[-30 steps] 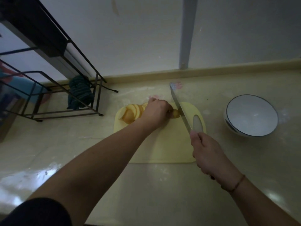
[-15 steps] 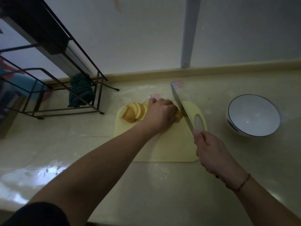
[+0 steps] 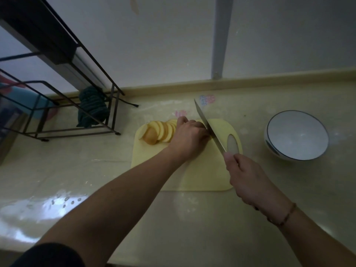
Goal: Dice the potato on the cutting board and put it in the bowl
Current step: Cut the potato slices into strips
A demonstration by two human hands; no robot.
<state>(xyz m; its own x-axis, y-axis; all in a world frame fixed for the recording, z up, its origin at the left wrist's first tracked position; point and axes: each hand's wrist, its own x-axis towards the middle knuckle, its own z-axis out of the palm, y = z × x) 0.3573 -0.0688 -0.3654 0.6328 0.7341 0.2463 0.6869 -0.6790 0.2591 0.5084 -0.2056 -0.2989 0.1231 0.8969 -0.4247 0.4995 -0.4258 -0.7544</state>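
Observation:
A row of yellow potato slices [image 3: 159, 131] leans at the far left corner of the pale yellow cutting board [image 3: 204, 170]. My left hand [image 3: 189, 138] is curled over the uncut end of the potato, which it hides completely. My right hand [image 3: 248, 178] grips the handle of a large knife [image 3: 209, 126]. The blade runs away from me and lies tight against the left hand's knuckles. A white bowl [image 3: 296, 134] with a dark rim stands empty on the counter, to the right of the board.
A black wire rack [image 3: 63, 105] with a dark green cloth [image 3: 92, 106] hanging on it stands at the back left. The glossy counter ends at a low wall ledge behind the board. A grey vertical pipe [image 3: 221, 35] runs up the wall.
The knife blade has come down against my left hand, and the small potato end seen beside it earlier is now hidden. Both hands stay in nearly the same place.

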